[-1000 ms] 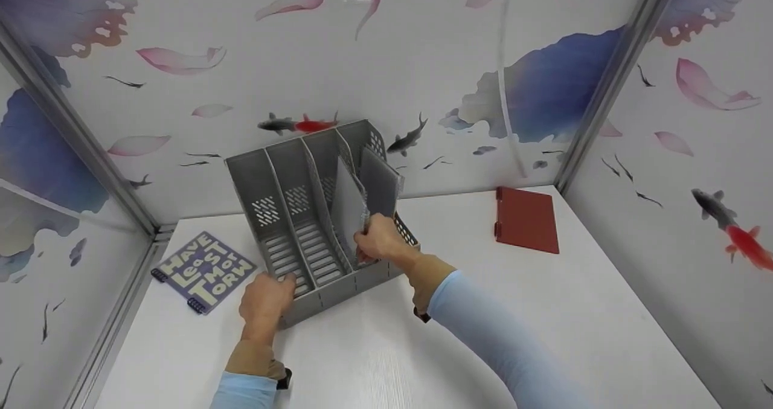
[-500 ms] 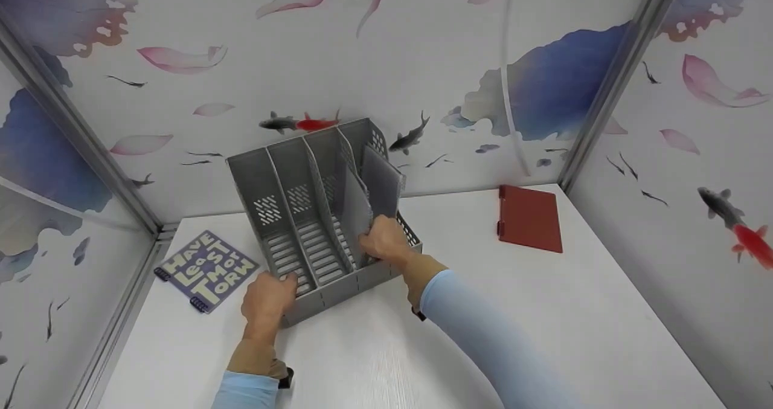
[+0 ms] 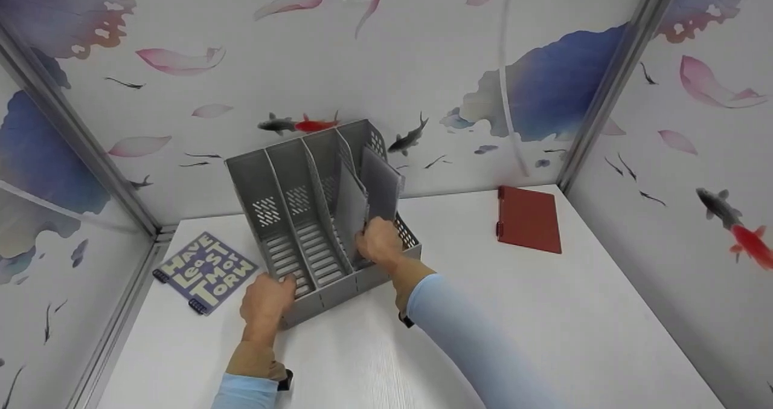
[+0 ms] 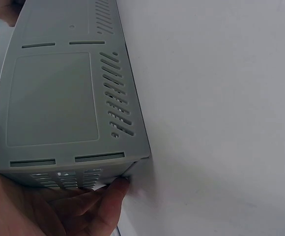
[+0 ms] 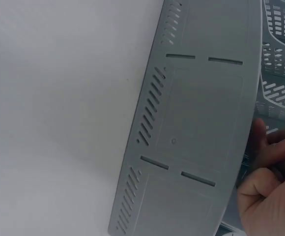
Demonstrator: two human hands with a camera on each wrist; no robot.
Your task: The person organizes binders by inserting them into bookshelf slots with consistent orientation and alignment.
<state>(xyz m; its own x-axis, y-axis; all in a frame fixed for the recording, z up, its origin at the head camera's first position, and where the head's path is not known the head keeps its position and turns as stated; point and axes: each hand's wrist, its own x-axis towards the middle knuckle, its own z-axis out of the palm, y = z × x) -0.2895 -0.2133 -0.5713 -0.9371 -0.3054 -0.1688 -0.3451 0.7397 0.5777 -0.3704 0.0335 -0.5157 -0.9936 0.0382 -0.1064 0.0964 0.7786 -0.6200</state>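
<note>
A grey four-slot magazine file holder [image 3: 338, 288] stands angled on the table. My left hand [image 3: 266, 300] grips its front left corner, thumb over the edge; in the left wrist view those fingers [image 4: 108, 206] curl along the slotted side. My right hand [image 3: 380, 240] is inside the holder's front, its curled fingers at the near edge of a thin grey notebook [image 3: 350, 206] standing in the third slot from the left. Another grey notebook [image 3: 381, 185] stands in the rightmost slot. In the right wrist view, the right hand [image 5: 275, 182] is bent behind the front lip, fingertips partly hidden.
A purple notebook with large lettering [image 3: 208, 273] lies left of the holder. On the right of the white table [image 3: 543, 330] lies a red notebook [image 3: 529, 220]. Patterned panels [image 3: 423, 64] with metal posts [image 3: 610, 89] close in the back and sides.
The notebook in the third slot swung right and then back left under my right hand. The right forearm has shifted slightly left. My left hand and the holder stay in place.
</note>
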